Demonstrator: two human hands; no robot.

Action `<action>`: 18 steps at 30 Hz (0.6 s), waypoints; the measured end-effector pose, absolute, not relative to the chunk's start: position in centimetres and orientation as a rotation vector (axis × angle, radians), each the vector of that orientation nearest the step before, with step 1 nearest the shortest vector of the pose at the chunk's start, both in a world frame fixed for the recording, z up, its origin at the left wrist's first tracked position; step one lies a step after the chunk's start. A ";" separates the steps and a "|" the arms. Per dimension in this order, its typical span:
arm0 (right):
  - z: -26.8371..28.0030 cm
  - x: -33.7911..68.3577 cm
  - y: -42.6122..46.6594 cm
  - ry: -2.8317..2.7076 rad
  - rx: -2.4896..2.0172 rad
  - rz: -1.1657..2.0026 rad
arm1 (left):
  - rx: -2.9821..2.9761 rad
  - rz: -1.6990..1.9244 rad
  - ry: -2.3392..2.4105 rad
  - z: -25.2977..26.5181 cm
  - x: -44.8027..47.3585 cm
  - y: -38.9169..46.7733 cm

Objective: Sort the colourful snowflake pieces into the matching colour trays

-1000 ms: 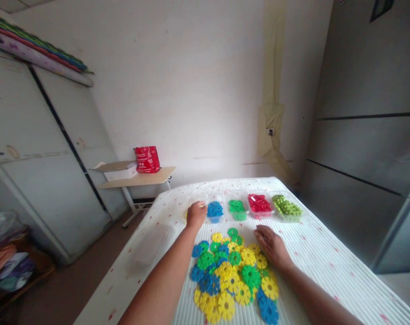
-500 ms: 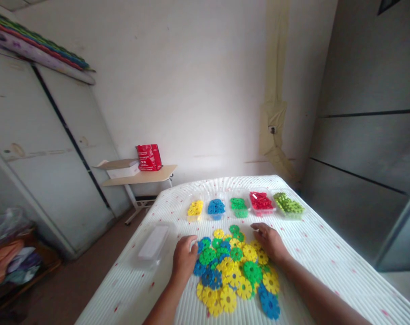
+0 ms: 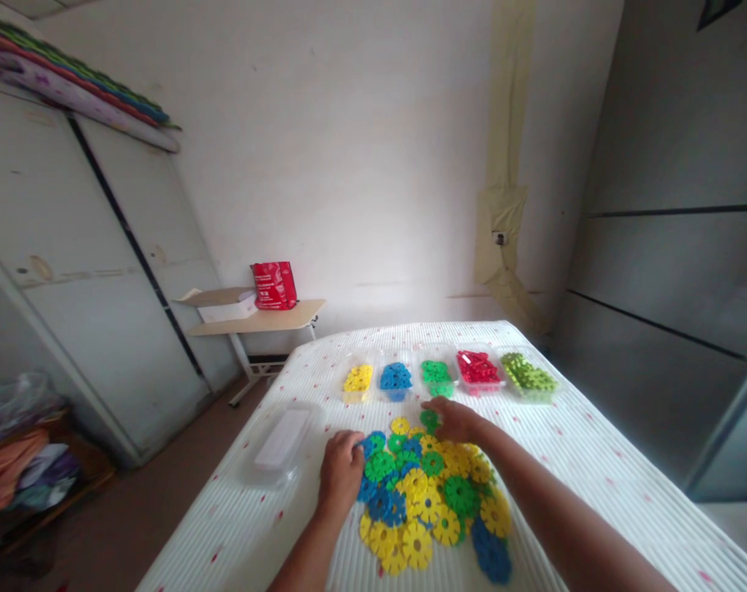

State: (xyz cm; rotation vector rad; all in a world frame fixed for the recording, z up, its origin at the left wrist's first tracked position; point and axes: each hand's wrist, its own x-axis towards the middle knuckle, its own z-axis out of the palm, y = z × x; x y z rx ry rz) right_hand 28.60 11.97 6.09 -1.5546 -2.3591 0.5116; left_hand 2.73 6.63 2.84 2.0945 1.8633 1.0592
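Flower-shaped notched plastic discs in yellow [image 3: 417, 544], blue [image 3: 491, 552] and green [image 3: 462, 495] lie in an overlapping pile on the table. My left hand [image 3: 341, 467] rests at the pile's left edge, beside the blue discs. Its fingers are loosely bent, and no disc shows in them. At the far side of the pile, my right hand [image 3: 452, 419] is over a green disc [image 3: 430, 421], with its index finger stretched out to the left. The hand partly covers that disc; the undersides of the fingers are hidden.
Behind the pile stands a row of clear boxes with yellow [image 3: 357, 379], blue [image 3: 396, 376], green [image 3: 436, 373], red [image 3: 477, 368] and light green pieces [image 3: 528, 374]. A clear plastic container [image 3: 282, 446] lies left of my left hand. A side table [image 3: 287, 319] holds a red bag [image 3: 274, 285].
My right hand has moved left from the pile's far right edge to the green disc at its far end. My left hand stays at the left edge, its fingers closer to the pile.
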 end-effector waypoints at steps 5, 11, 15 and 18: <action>6.5 27.8 12.6 -2.450 -1.598 0.526 | 2.117 1.074 1.832 2.8 2.7 6.6; 6.6 28.0 12.5 -2.437 -1.592 0.539 | 2.111 1.086 1.810 2.8 2.7 6.6; 6.5 29.0 11.9 -2.371 -1.518 0.565 | 2.108 1.093 1.813 2.8 2.7 6.6; 6.3 29.7 11.4 -2.299 -1.474 0.594 | 2.118 1.103 1.812 2.8 2.7 6.5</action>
